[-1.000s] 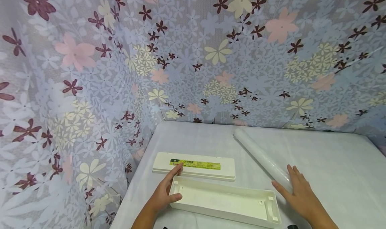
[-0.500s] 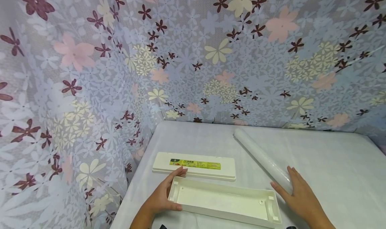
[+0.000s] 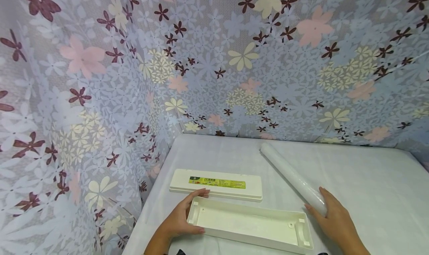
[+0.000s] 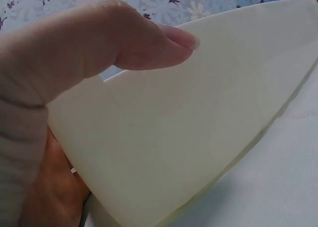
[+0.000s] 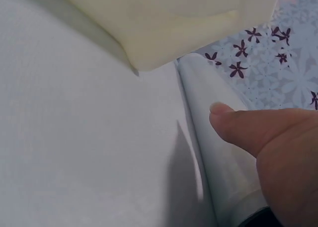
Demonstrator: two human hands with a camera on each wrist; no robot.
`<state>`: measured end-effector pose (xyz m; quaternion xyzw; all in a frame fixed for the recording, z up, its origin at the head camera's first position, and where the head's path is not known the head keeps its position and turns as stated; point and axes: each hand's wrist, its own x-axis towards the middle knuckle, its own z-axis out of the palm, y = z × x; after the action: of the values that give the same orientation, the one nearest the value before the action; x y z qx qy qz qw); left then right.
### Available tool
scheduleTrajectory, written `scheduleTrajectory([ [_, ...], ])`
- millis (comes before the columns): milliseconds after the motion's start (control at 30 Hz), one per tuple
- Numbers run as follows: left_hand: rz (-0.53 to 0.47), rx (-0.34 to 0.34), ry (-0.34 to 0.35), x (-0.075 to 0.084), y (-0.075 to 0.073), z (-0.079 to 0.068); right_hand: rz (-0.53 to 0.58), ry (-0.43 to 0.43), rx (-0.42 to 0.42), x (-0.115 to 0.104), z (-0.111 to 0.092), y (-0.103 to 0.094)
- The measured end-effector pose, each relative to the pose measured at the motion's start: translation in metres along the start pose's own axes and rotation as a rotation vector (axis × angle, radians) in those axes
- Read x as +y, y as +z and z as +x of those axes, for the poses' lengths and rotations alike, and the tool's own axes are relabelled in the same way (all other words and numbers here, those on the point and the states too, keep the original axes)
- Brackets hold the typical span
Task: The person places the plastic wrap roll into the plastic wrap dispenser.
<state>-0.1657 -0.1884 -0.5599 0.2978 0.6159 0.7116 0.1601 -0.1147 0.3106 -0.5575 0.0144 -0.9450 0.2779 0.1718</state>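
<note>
A cream plastic cling film box, with no lid on, lies at the front of the table. My left hand grips its left end, thumb on the front wall and fingers along the back. In the left wrist view the thumb lies over the box's outer wall. Right of the box, a white roll of cling film slants toward the back. My right hand holds its near end between thumb and fingers. The right wrist view shows the thumb on the roll's side; the other fingers are hidden there.
Just behind the box lies its cream lid, with a yellow-green label. A white cloth covers the table. Flower-patterned curtain hangs along the back and left sides.
My left hand has drawn its fingers back from the lid's label to the box's back wall, and its thumb has dropped to the front wall. My right fingers have closed nearer around the roll.
</note>
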Motion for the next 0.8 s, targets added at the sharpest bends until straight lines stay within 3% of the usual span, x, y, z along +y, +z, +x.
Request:
scheduleTrajectory([
  [233,0.011,0.006,-0.095,0.0038,0.0014,-0.0001,-0.015,-0.002,0.031,0.0009,0.0004,0.0021],
  [800,0.026,0.000,-0.069,0.0027,0.0009,-0.0005,-0.002,0.007,0.044,0.0009,-0.0016,0.0011],
])
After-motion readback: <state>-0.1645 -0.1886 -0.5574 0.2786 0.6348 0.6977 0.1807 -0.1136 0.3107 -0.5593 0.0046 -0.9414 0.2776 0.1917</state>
